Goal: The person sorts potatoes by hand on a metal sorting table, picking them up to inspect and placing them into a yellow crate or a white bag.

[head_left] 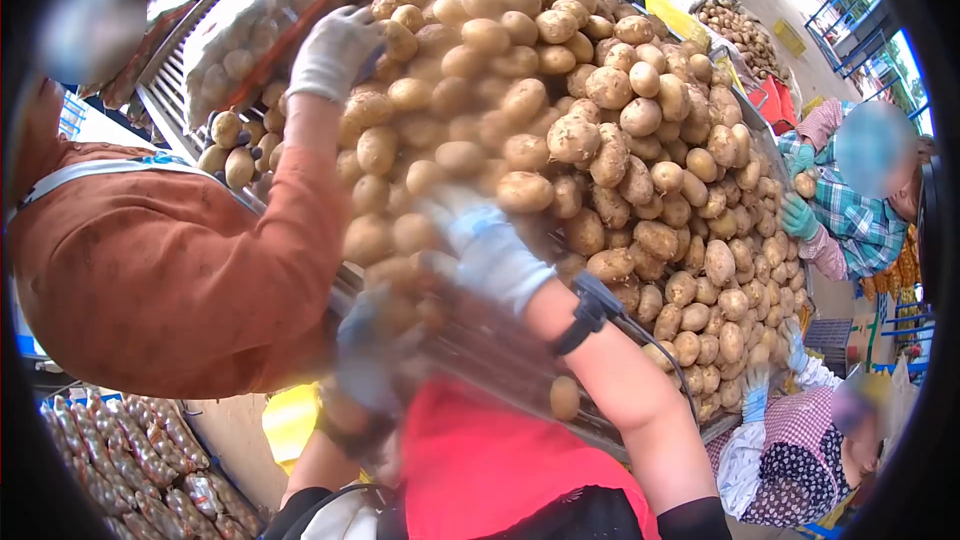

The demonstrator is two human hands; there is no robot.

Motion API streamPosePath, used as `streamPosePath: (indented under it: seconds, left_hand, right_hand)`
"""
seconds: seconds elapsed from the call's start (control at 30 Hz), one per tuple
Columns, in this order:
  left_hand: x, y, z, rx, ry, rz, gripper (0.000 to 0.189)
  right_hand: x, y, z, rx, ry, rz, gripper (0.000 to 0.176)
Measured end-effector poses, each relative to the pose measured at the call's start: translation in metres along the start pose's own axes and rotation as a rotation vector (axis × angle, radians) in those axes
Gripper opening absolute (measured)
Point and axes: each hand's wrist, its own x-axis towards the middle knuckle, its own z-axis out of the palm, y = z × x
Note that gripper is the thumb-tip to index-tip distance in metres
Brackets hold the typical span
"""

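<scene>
The right hand [480,245], in a white and pale-blue glove, is laid on the big heap of round light-brown potatoes [600,140] that fills the middle of the frame. The hand is blurred, so it cannot be told whether a potato is gripped or the fingers are just spread. A black strap [590,315] is worn on its wrist.

The left hand [375,340], in a grey-blue glove, is seen lower and more to the left, at the near edge of the heap. It is kept close to the right hand but apart from it. It is blurred too, and its grip cannot be told. A soft red thing [490,460] is seen just under both hands at the bottom of the frame. One small potato [563,397] is seen under the right forearm.

In the upper left, a co-worker's white-gloved hand [335,50], with an orange-brown sleeve [170,270], is pressed on a see-through net sack of potatoes [260,15]. At the right edge of the heap, a green-gloved hand [798,218] of a person in a checked shirt is seen. Packed net sacks [130,470] are piled in the lower left.
</scene>
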Motion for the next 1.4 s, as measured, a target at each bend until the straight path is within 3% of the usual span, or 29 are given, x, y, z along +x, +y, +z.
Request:
streamPosePath:
  seconds: [0.07,0.1,0.13,0.2,0.23,0.3,0.4,0.47,0.5,0.53,0.57,0.67,0.77,0.87,0.9,1.0,1.03,1.07,1.13,1.2,1.3,1.4]
  left_hand:
    - [0.006,0.020,0.011,-0.119,-0.131,-0.038,0.074]
    - [0.003,0.032,0.025,-0.385,-0.175,-0.008,0.066]
    - [-0.001,0.044,0.041,-0.653,-0.212,0.026,0.057]
    - [-0.006,0.069,0.059,-0.581,-0.307,0.224,0.055]
    - [-0.004,0.076,0.062,-0.669,-0.338,0.263,0.053]
    - [0.005,0.085,0.061,-0.841,-0.400,0.349,0.049]
    - [0.024,0.041,0.056,-0.544,-0.257,0.440,0.028]
    - [0.027,0.011,0.035,-0.320,0.188,0.243,0.017]
    - [0.036,-0.019,0.033,-0.279,0.249,0.114,0.017]
    - [0.045,-0.050,0.032,0.291,0.556,0.221,0.028]
    - [0.054,-0.071,0.025,0.440,0.594,0.124,0.029]
    - [0.078,-0.101,0.017,0.507,0.350,-0.092,0.032]
    - [0.091,-0.105,0.017,0.521,0.256,-0.165,0.036]
    - [0.090,-0.101,0.013,0.454,0.278,-0.145,0.039]
    - [0.085,-0.099,0.010,0.406,0.307,-0.135,0.040]
    - [0.063,-0.058,-0.015,0.106,0.425,-0.029,0.043]
    - [0.055,-0.037,-0.019,-0.042,0.384,0.002,0.044]
    - [0.048,-0.017,-0.019,-0.214,0.267,0.015,0.046]
    - [0.040,0.021,-0.004,-0.541,-0.180,-0.063,0.058]
    - [0.032,0.080,0.002,-0.664,-0.469,-0.094,0.057]
    - [0.077,0.077,0.061,-0.159,0.097,0.434,0.058]
    - [0.115,0.056,0.092,-0.036,0.157,0.573,0.058]
  right_hand:
    - [0.005,0.007,0.003,-0.074,-0.216,-0.107,0.042]
    - [0.005,0.008,0.004,-0.114,-0.323,-0.162,0.042]
    - [0.007,0.003,0.002,-0.140,-0.423,-0.002,0.041]
    - [0.012,-0.007,-0.007,-0.203,-0.614,0.321,0.038]
    - [-0.010,0.005,-0.004,-0.118,-0.439,0.243,0.038]
    - [-0.046,0.014,-0.014,-0.267,-0.360,0.193,0.039]
    - [-0.084,0.011,-0.050,-0.450,-0.196,0.148,0.047]
    - [-0.131,0.007,-0.070,-0.439,-0.330,0.312,0.050]
    - [-0.163,0.011,-0.072,-0.473,-0.361,0.370,0.049]
    - [-0.197,0.013,-0.072,-0.509,-0.392,0.433,0.049]
    - [-0.224,0.008,-0.079,-0.475,-0.319,0.466,0.044]
    - [-0.282,-0.001,-0.103,-0.385,-0.150,0.666,0.030]
    - [-0.339,0.012,-0.102,-0.377,-0.160,0.606,0.023]
    - [-0.307,-0.013,-0.121,-0.225,-0.185,0.777,0.021]
    - [-0.296,-0.019,-0.120,-0.075,-0.071,0.892,0.019]
    - [-0.254,-0.038,-0.125,0.228,0.125,0.955,0.017]
    - [-0.240,-0.045,-0.125,0.483,0.146,0.997,0.021]
    - [-0.226,-0.050,-0.120,0.739,0.167,1.025,0.027]
    - [-0.199,-0.057,-0.101,1.193,0.319,0.837,0.042]
    - [-0.172,-0.061,-0.077,1.177,0.322,0.872,0.044]
    - [-0.184,-0.042,-0.060,1.276,0.283,0.952,0.043]
    - [-0.214,-0.031,-0.059,1.366,0.267,1.020,0.044]
